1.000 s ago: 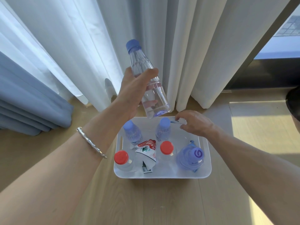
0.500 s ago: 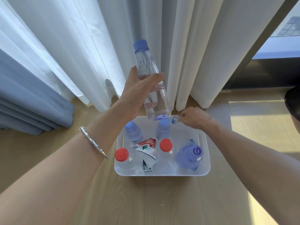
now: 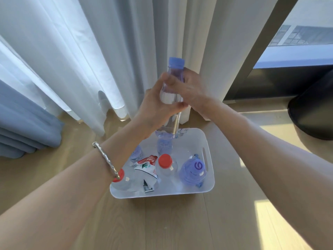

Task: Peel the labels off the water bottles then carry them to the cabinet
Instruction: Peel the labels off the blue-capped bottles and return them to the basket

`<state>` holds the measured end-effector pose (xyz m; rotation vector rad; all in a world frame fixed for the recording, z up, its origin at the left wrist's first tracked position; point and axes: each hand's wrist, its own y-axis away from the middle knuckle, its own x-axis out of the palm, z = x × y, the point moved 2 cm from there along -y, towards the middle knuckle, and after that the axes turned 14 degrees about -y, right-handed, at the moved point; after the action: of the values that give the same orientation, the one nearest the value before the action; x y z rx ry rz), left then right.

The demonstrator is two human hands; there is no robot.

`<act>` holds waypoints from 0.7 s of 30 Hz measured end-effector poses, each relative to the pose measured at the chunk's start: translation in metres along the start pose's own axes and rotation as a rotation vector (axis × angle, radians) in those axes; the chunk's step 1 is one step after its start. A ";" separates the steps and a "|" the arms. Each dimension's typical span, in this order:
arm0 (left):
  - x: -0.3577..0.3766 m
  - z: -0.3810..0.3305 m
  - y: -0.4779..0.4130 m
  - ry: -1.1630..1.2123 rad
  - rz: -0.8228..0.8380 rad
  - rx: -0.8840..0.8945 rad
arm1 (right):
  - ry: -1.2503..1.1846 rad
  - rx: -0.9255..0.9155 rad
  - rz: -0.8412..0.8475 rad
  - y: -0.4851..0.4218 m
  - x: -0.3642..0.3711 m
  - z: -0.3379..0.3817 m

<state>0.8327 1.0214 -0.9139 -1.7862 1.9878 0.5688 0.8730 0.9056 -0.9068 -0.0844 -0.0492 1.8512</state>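
Observation:
A clear, label-free water bottle (image 3: 171, 98) with a blue cap stands upright in the air above the white bin (image 3: 210, 179). My left hand (image 3: 155, 109) grips its middle from the left. My right hand (image 3: 191, 89) wraps its upper part from the right, just under the cap. In the bin stand two blue-capped bottles (image 3: 164, 145), two red-capped bottles (image 3: 166, 164) and a wide blue-lidded bottle (image 3: 193, 171). Peeled red, white and green labels (image 3: 146, 168) lie crumpled among them. A small blue-printed label scrap (image 3: 182, 132) lies at the bin's far edge.
The bin sits on a pale wood floor (image 3: 162, 222). White sheer curtains (image 3: 108, 51) hang just behind it, with blue drapes (image 3: 23, 127) at the left. A dark round object (image 3: 313, 112) stands at the right by the window frame.
My right hand rose from the bin's far edge and took hold of the bottle's upper part. The label scrap it pinched now lies in the bin. The bottle came more upright.

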 end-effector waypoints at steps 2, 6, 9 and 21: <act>0.003 0.001 -0.003 -0.096 0.009 -0.014 | 0.059 -0.032 -0.053 0.000 -0.002 -0.003; 0.006 0.007 -0.007 -0.300 0.162 0.019 | 0.241 0.009 -0.170 0.004 -0.011 -0.013; 0.010 0.023 -0.004 -0.560 0.371 -0.006 | 0.367 0.066 -0.153 0.013 -0.021 -0.024; 0.030 0.066 0.008 -0.909 0.509 -0.061 | 0.756 0.354 0.094 0.043 -0.034 -0.084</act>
<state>0.8242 1.0333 -0.9849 -0.7509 1.7041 1.3169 0.8479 0.8601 -0.9931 -0.5362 0.8133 1.7862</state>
